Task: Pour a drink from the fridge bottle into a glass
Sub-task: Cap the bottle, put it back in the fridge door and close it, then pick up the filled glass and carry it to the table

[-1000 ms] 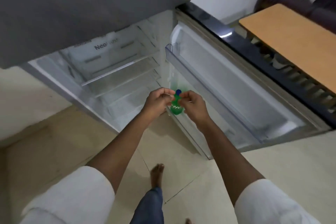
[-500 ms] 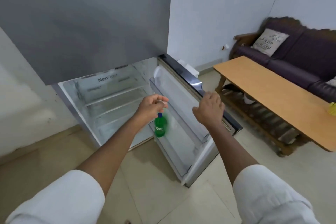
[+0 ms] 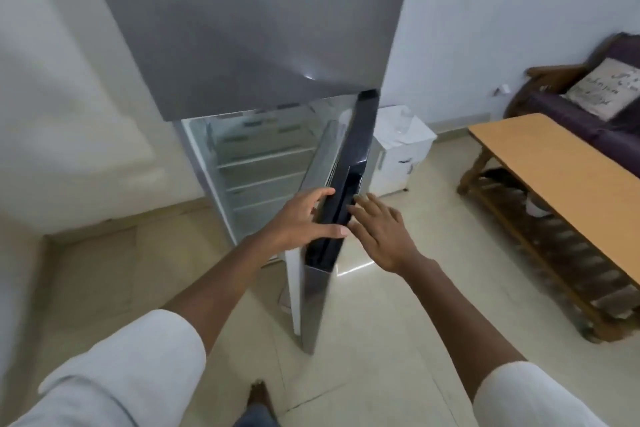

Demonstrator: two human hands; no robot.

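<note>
While the lower fridge door (image 3: 341, 191) stands ajar, left hand (image 3: 299, 222) spreads wide on its edge, thumb across the front; right hand (image 3: 379, 232) flat, fingers splayed, empty. Bottle not visible. Shelves (image 3: 263, 163) bare inside.

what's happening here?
A person stands at a fridge whose lower door is partly open, seen nearly edge-on. The left hand is spread open against the door's edge; the right hand is open beside it, fingers near the edge. Neither hand holds anything. No bottle or glass can be seen in this view. The fridge shelves look bare. A wooden table stands to the right.
</note>
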